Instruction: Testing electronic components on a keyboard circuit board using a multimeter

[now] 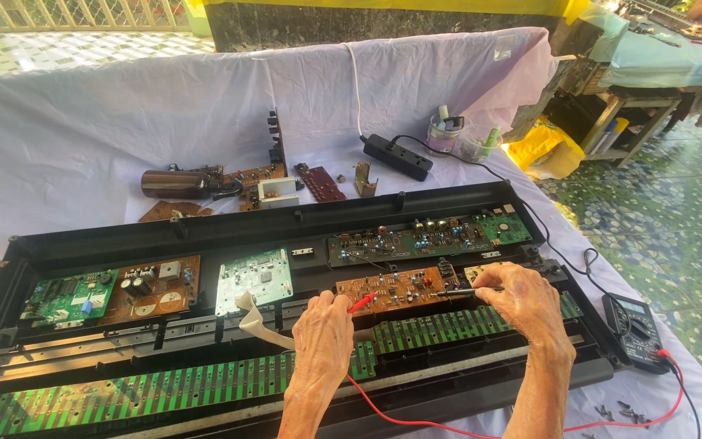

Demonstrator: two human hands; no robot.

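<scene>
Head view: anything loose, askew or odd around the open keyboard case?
Small screws lie scattered on the cloth near the meter, and a white ribbon cable hangs unplugged beside the left hand.

Cloth-covered table (83,138) bears keyboard case (270,223), multimeter (634,332) (black), power strip (397,156).

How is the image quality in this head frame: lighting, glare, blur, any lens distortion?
Head view: bright daylight, with the white cloth nearly washed out at upper left; sharp focus on the left hand, right hand and brown circuit board, no motion blur; wide-angle lens bows the black keyboard case; soft shadows fall under the hands.
</scene>
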